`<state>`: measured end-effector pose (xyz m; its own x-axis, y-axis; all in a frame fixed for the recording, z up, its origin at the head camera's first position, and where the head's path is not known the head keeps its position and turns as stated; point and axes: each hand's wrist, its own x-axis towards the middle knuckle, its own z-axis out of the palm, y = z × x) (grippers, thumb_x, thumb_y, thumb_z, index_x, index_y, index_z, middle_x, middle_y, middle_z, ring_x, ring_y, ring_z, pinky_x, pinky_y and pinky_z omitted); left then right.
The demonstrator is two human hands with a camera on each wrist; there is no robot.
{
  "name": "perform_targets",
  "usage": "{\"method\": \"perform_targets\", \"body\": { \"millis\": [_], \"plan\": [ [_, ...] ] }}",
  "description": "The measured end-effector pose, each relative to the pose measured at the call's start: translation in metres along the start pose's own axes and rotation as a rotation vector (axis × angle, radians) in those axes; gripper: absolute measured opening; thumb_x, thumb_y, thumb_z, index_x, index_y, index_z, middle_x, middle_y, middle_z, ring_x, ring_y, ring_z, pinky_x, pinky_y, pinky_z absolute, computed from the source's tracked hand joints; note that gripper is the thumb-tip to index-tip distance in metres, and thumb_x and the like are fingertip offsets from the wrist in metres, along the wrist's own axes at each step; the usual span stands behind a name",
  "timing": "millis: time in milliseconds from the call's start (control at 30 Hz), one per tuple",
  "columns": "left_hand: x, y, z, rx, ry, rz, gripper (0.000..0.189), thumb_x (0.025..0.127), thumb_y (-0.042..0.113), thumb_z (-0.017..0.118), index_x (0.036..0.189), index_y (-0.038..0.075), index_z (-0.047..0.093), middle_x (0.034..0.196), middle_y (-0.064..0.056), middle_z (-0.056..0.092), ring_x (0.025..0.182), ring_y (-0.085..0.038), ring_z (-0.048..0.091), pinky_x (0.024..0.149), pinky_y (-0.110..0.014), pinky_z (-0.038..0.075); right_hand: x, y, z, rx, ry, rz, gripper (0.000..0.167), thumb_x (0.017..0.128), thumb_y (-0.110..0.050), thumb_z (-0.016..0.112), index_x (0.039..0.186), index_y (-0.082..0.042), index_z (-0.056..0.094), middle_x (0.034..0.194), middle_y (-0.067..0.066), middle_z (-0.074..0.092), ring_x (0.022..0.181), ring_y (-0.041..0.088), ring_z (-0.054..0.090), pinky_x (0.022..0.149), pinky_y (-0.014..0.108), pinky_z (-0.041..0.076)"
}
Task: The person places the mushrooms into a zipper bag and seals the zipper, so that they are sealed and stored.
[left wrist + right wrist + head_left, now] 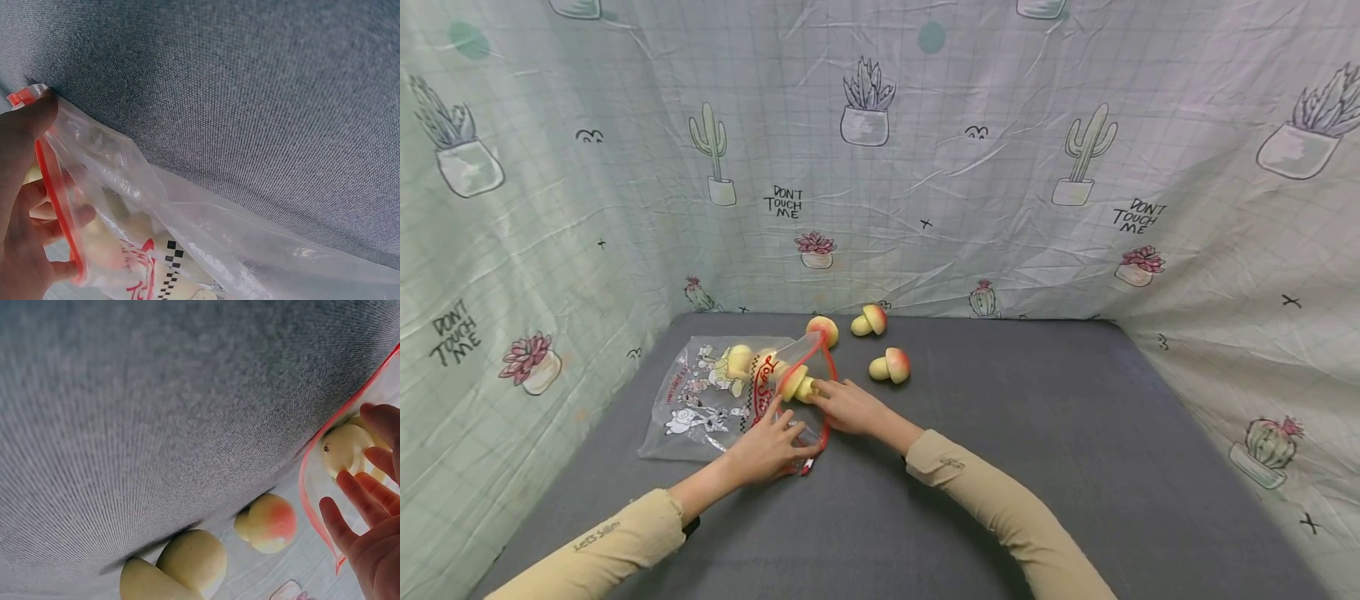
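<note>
A clear printed zip bag [700, 429] with a red-edged mouth lies on its side, mouth toward the right. My left hand [767, 450] holds the mouth's near edge, thumb by the red slider [22, 97], other fingers spread along the red rim [59, 209]. Inside are several toy mushrooms, one deep in the bag [739, 360]. Just within the mouth is a pale yellow toy mushroom [344, 449]. My right hand [850, 407] reaches into the mouth, its extended, spread fingers [362, 497] overlapping this mushroom in the right wrist view.
Behind the bag's mouth sits a red-tinted toy mushroom [822, 328]. Two more lie to its right, one farther back [869, 321] and one nearer [890, 366]. A grey cloth-covered table [1037, 442] extends right, with a cactus-print curtain [925, 175] around its back and sides.
</note>
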<state>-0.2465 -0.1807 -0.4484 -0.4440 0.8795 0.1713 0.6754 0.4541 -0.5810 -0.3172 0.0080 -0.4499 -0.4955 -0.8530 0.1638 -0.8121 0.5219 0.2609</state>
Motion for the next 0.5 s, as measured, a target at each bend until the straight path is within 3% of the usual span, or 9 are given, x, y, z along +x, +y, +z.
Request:
{"method": "perform_targets", "body": {
  "millis": [500],
  "plan": [
    [-0.0001, -0.0057, 0.0046, -0.015, 0.037, 0.012, 0.049, 0.065, 0.056, 0.065, 0.111, 0.039, 0.059, 0.090, -0.003, 0.057, 0.083, -0.028, 0.050, 0.088, -0.057, 0.038, 0.0082, 0.0006, 0.0037, -0.064, -0.032, -0.003, 0.059, 0.078, -0.037, 0.063, 0.131, -0.018, 0.044, 0.133, 0.003, 0.042, 0.113, 0.016, 0.052, 0.083, 0.035, 0.048]
  ]
}}
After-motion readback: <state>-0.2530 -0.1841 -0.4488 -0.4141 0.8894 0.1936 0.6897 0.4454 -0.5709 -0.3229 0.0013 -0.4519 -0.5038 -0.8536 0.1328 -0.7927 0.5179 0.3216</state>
